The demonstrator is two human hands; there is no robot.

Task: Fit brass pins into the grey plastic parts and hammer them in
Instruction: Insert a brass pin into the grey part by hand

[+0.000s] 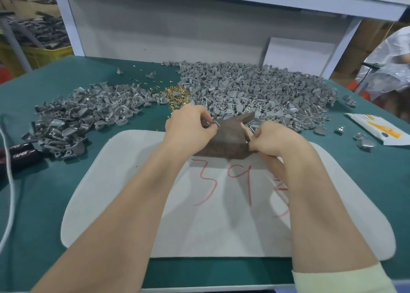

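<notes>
Both my hands are over the far edge of the white mat (124, 204), which lies on the green worktop (44, 204) and has red marks reading 3 and 9 (221, 181). My left hand (188, 130) has its fingers curled shut, pinching a small grey plastic part (214, 123) at the fingertips, right at the near-left edge of a brown block (228, 135); whether a pin sits in that part is too small to tell. My right hand (275, 139) is closed around a dark brown handle (274, 166) that runs back under my wrist, thumb and fingers pressed at the block's right side; the tool's head is hidden, so I cannot tell what kind it is. The brown block rests on the mat's far edge, between my 2 hands. Beyond it, a small heap of brass pins (176, 97) lies on the worktop between 2 heaps of grey parts: a big pile on the right (255, 95) and a flatter, darker pile on the left (77, 115). A few loose pins and parts are scattered farther back. At the right edge lies a white and yellow packet (375, 128) with a few stray parts near it. At the left edge sit a black object with red print (20, 153) and a white cable (10, 195).
</notes>
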